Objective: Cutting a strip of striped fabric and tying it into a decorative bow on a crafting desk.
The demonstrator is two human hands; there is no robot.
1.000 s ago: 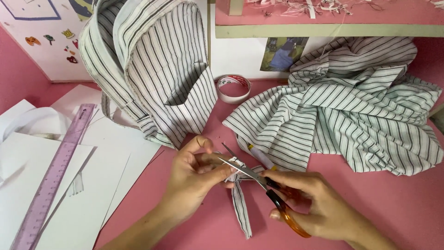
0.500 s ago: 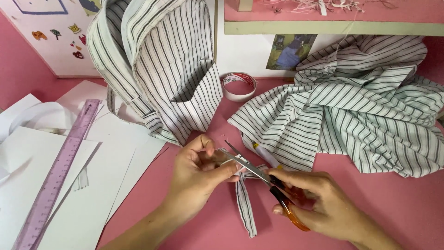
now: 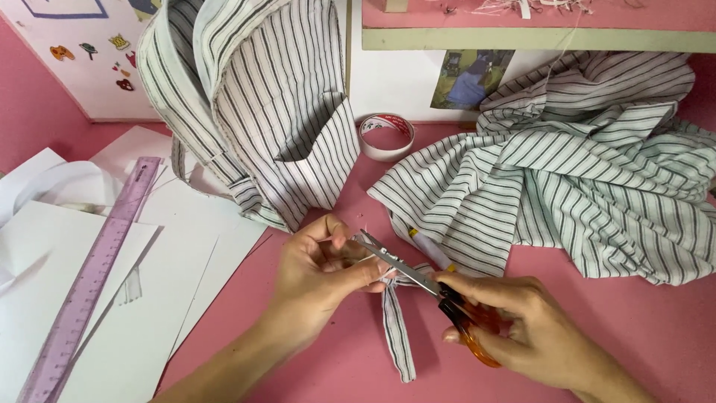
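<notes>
On the desk (image 3: 656, 328), the left hand (image 3: 321, 272) and right hand (image 3: 522, 336) meet near the front centre, with the scissors (image 3: 425, 287) between them, blades pointing left and away over a strip of cloth (image 3: 397, 336) that trails toward the front edge. Left of the hands lie sheets of paper (image 3: 127, 313), with a ruler (image 3: 89, 280) on them running from the front left corner away to the right. Behind the hands hangs a shirt piece (image 3: 276, 112); just right of it, farther back, sits a roll of tape (image 3: 386, 136). A heap of cloth (image 3: 582, 172) lies on the right, behind the right hand, with a pencil (image 3: 431, 250) tucked at its near edge
</notes>
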